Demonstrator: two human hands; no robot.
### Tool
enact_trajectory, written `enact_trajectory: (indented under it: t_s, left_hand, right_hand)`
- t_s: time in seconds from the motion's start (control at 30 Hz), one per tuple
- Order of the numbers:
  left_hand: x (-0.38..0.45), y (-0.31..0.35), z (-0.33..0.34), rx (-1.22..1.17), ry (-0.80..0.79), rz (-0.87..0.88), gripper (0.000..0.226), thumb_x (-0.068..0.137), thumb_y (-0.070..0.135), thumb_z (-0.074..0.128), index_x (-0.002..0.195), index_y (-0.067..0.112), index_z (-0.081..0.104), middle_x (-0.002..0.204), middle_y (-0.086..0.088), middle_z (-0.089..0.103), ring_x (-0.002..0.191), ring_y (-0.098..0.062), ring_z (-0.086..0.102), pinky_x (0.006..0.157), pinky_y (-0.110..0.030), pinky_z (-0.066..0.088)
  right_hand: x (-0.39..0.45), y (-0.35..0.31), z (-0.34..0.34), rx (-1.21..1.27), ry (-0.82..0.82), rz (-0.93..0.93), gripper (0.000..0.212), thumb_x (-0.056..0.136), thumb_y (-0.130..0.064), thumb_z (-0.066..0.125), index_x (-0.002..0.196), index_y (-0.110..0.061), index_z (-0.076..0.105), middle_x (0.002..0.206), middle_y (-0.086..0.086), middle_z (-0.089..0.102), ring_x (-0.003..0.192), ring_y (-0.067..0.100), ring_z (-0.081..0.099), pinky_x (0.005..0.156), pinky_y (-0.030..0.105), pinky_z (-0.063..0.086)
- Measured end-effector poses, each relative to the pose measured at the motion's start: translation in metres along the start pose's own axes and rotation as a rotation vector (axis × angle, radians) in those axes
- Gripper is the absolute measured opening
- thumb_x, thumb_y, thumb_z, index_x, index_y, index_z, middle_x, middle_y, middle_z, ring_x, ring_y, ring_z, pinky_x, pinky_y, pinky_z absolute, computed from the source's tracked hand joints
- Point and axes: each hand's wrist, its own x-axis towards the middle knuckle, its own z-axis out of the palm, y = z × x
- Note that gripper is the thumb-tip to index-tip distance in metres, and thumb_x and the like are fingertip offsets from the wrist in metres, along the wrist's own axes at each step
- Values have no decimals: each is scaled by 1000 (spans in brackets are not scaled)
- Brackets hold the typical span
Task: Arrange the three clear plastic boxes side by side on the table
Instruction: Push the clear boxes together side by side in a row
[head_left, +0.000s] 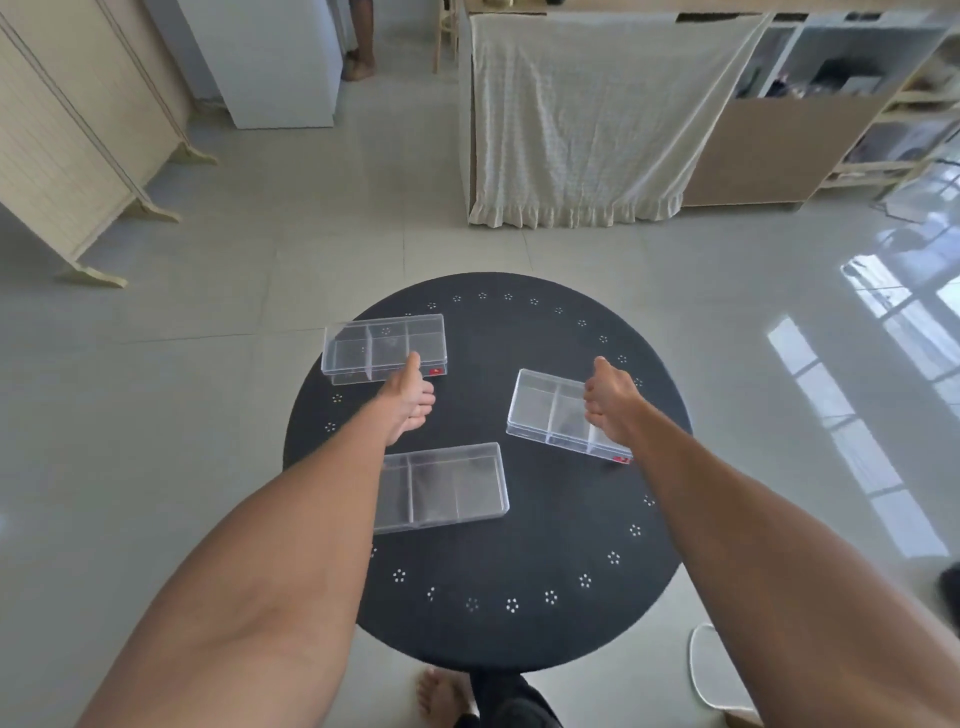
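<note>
1. Reaching over the round black tabletop (519, 613), the left hand (408, 400) grips the near edge of the far-left box (382, 345), thumb on top, fingers curled under.
2. Right hand (610, 400) clamps the right box (550, 413) likewise, at its right end.
3. Near box (447, 486) lies flat, untouched, apart from both others.

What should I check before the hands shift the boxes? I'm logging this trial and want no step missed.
1. All three on the round black table: ok.
2. Left hand gripping far-left clear plastic box: cannot tell.
3. Right hand gripping right clear plastic box: cannot tell.
4. Near clear plastic box free of both hands: ok.
5. Boxes side by side: not ok, scattered at different angles.
</note>
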Motion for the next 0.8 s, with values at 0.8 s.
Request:
enact_trajectory:
  t_s: [0.8]
  left_hand:
    - [48, 12, 75, -10, -60, -40, 80, 102, 59, 19, 142, -6, 43, 145, -22, 49, 129, -33, 52, 109, -43, 40]
  right_hand:
    - [29, 29, -43, 174, -75, 149, 54, 108, -43, 39, 120, 5, 60, 97, 15, 70, 88, 28, 70, 70, 35, 54]
